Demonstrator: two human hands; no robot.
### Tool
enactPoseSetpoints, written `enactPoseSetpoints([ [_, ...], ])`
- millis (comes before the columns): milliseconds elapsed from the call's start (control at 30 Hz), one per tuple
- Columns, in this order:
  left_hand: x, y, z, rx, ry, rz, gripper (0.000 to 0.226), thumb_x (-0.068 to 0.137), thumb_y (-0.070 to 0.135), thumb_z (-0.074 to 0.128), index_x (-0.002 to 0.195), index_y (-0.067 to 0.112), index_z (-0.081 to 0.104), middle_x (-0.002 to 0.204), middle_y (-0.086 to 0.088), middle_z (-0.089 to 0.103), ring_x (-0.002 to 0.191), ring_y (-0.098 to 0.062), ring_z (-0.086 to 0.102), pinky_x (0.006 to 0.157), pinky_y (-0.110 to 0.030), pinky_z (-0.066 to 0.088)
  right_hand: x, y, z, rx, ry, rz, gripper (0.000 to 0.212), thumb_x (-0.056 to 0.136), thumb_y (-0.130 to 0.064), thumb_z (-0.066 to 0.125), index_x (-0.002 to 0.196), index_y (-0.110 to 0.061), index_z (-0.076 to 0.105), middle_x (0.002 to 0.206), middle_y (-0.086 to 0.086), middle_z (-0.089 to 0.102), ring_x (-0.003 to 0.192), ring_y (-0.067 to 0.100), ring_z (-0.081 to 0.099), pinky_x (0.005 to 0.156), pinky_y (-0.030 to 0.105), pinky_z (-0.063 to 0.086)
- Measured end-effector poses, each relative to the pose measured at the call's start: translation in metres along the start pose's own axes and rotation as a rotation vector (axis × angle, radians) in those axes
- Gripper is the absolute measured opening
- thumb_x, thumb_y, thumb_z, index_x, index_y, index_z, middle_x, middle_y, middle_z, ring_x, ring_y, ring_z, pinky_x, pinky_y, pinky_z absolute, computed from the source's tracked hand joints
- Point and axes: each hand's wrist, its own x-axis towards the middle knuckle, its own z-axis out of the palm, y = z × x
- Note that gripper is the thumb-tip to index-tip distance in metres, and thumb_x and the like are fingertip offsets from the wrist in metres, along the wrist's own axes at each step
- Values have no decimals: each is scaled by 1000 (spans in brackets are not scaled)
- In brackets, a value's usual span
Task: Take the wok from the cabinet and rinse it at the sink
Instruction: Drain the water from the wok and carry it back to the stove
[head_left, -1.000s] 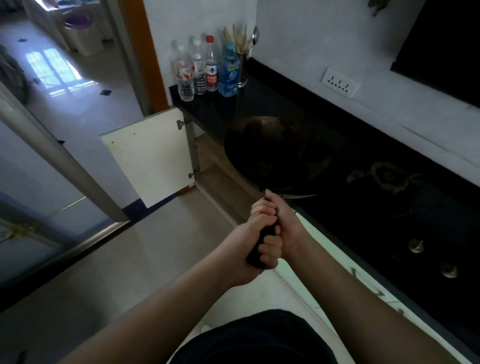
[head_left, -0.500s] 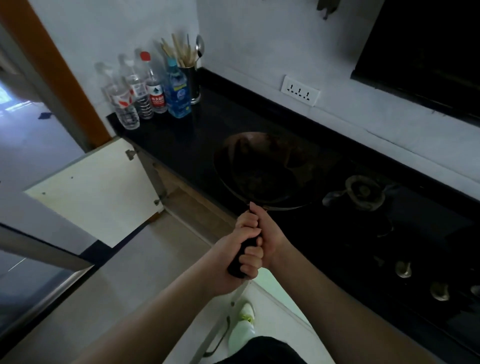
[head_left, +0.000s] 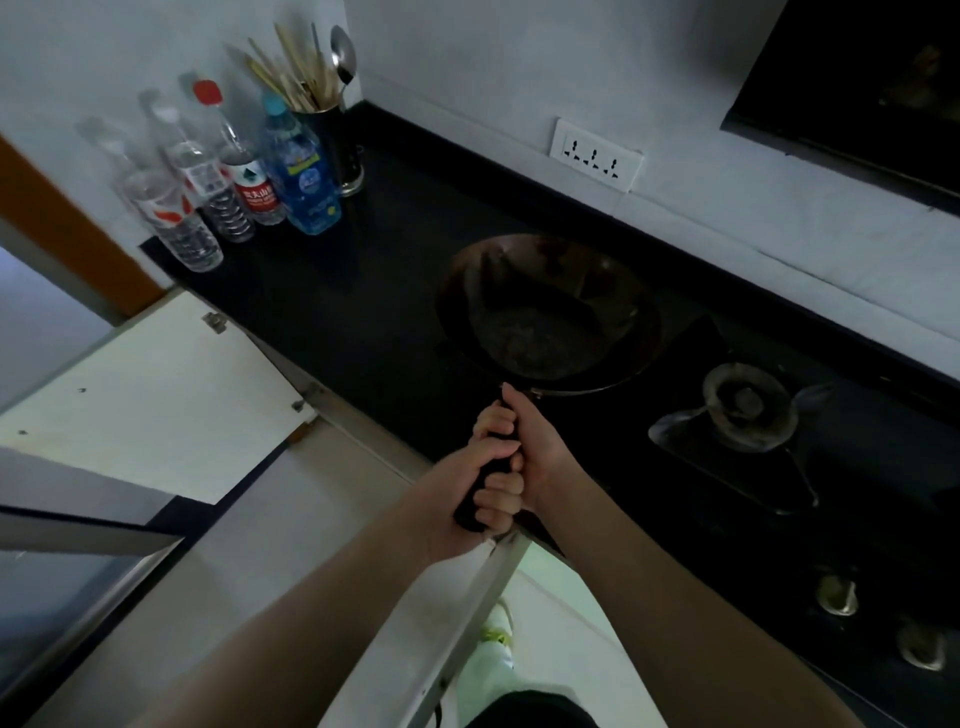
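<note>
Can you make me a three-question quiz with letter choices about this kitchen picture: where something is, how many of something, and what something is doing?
1. Where is the wok?
A. above the black counter, left of the burner
B. on the floor
C. inside the cabinet

2. How many bottles stand in the corner?
A. one
B. four
C. nine

3. How is the cabinet door?
A. shut
C. swung open
B. taken off

Answers: 1 A, it sits over the counter beside the burner, its handle gripped by the left hand and right hand. 2 B, four bottles line up by the chopstick holder. 3 C, the white door hangs wide open on its hinges.
</note>
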Motion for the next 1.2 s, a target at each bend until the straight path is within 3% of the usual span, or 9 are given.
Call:
enactPoseSetpoints([
  [100,12,8,-2,19,-10,-5,19,86,26,56,74,13,51,46,6,35,31,-3,31,28,-14,25,7,-9,1,-33,2,-1,52,94,-43,51,51,-15,44,45,-6,42,42,7,45,68,20,38],
  [233,23,17,-5,9,-18,-19,19,87,26,55,74,13,51,47,6,35,31,-3,31,29,-14,23,11,-19,7,-85,6,-13,49,95,-45,48,55,-18,41,45,-7,43,41,8,45,58,22,46],
  [600,38,35,-30,110,-59,-79,30,93,39,51,76,15,51,49,5,34,34,-5,30,34,-16,20,38,-23,4,-47,105,-61,41,94,-43,54,64,-17,44,53,-6,42,46,7,44,58,19,44],
  [800,38,40,-48,180,10,-96,40,91,49,46,77,13,53,55,2,35,36,-8,30,36,-19,22,54,-15,-2,-30,201,-95,30,87,-41,64,85,-13,53,62,-2,50,53,13,49,62,26,47],
  [1000,32,38,-53,245,149,-99,45,92,53,46,76,12,53,60,0,38,40,-9,29,37,-19,23,54,0,4,-33,290,-166,32,88,-41,64,77,-13,54,60,-1,52,54,12,48,67,27,46],
  [1100,29,42,-54,270,178,-92,46,92,53,46,76,11,54,58,-1,41,39,-8,31,35,-19,23,57,4,11,-46,358,-217,31,88,-41,65,77,-13,57,58,-2,55,49,11,51,57,26,49],
  [1200,28,44,-56,278,200,-99,44,92,53,48,80,12,55,61,-2,43,41,-9,32,36,-19,24,58,6,12,-102,398,-238,32,87,-44,65,78,-13,60,58,-3,58,50,12,54,58,27,52],
])
